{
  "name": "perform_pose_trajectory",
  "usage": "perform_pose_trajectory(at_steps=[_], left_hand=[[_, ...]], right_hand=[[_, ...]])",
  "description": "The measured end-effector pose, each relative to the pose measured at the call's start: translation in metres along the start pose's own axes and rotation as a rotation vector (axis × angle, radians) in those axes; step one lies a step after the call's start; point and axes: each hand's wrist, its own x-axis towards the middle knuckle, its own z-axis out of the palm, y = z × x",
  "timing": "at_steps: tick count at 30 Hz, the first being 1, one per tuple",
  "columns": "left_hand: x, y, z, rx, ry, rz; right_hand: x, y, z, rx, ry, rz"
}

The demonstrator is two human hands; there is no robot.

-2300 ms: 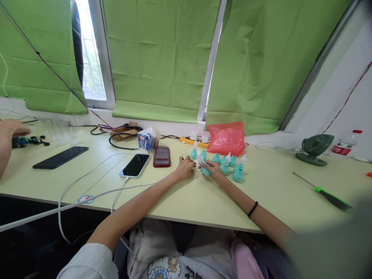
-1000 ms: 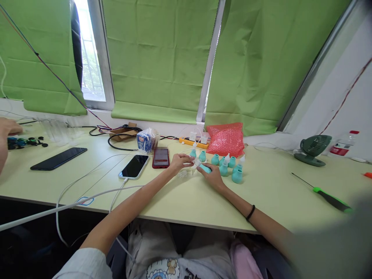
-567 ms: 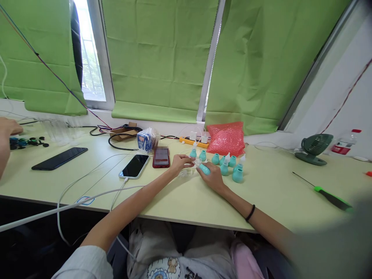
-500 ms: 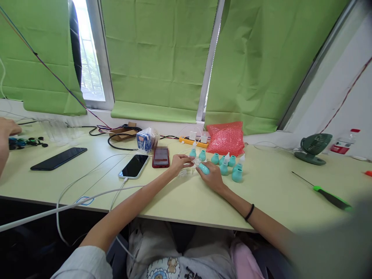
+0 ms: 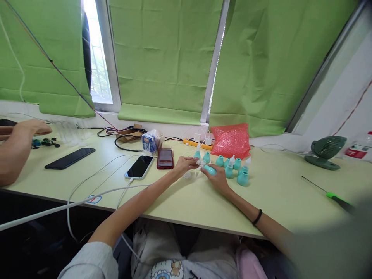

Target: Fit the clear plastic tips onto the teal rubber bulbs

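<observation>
My right hand [image 5: 218,181] is wrapped round a teal squeeze bulb [image 5: 209,169], which lies on its side with its end pointing left. The fingers of my left hand [image 5: 186,165] pinch a clear plastic tip [image 5: 200,162] at the mouth of that bulb. Whether the two parts are joined, I cannot tell. Several more teal bulbs stand upright just beyond and to the right of my hands. Some carry a pale pointed nozzle [image 5: 232,160]; others, like the nearest bulb [image 5: 242,178], have an open top. Small clear pieces [image 5: 187,176] lie below my left hand.
Left of my hands are a red-cased phone [image 5: 165,159], a white phone [image 5: 139,167] on a cable, and a black phone [image 5: 69,158]. Behind lie a power strip [image 5: 198,144] and red bubble bag [image 5: 230,140]. Rightward are a screwdriver [image 5: 328,193] and fan [image 5: 326,153]. A co-worker's arm [image 5: 17,151] reaches in.
The view has swung a little left, so everything sits further right. More of the co-worker's arm shows. Both my hands keep the same hold on the bulb and the clear tip.
</observation>
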Motion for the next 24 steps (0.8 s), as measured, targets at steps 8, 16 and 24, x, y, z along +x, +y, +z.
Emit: perform_pose_trajectory(at_steps=[8, 16, 24], left_hand=[[-0.005, 0.006, 0.006, -0.005, 0.004, 0.051], [-0.005, 0.009, 0.012, 0.056, 0.073, 0.134], [-0.001, 0.003, 0.014, 0.171, 0.174, 0.235]], right_hand=[[0.004, -0.002, 0.000, 0.261, -0.214, 0.219], [0.005, -0.004, 0.004, 0.246, -0.201, 0.175], [-0.001, -0.004, 0.005, -0.001, 0.109, 0.030]])
